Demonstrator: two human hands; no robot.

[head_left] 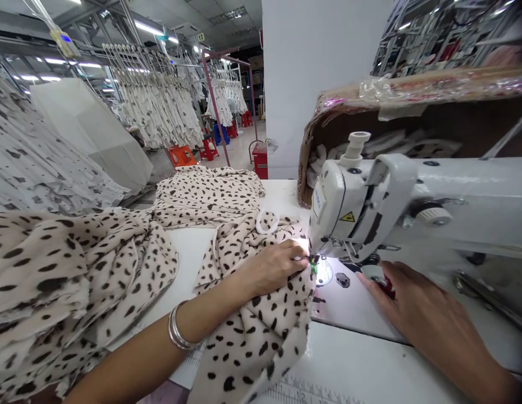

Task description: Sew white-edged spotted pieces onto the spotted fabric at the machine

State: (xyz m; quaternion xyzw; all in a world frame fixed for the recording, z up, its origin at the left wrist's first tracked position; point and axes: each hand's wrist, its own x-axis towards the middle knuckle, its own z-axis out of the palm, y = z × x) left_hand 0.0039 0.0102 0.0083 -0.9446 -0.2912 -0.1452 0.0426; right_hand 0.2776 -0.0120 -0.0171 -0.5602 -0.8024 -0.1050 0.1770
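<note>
Beige fabric with dark spots (261,325) lies at the left of a white sewing machine (345,196), its edge close to the lit needle area. My left hand (278,266) rests on this cloth, fingers bent and pinching it beside the presser foot. Something small and green shows by the foot. On the right of the machine bed, my right hand (425,314) has its fingers closed around a small white and red round object (372,273), partly hidden by the hand. A white ring-shaped strip (267,223) sits on the cloth behind my left hand.
More spotted fabric (206,193) covers the table's back and left. Behind the machine stands a cardboard box (305,163) holding white pieces. A ruler tape (303,393) runs along the front edge. Garments on hangers (160,106) fill the background, with red stools.
</note>
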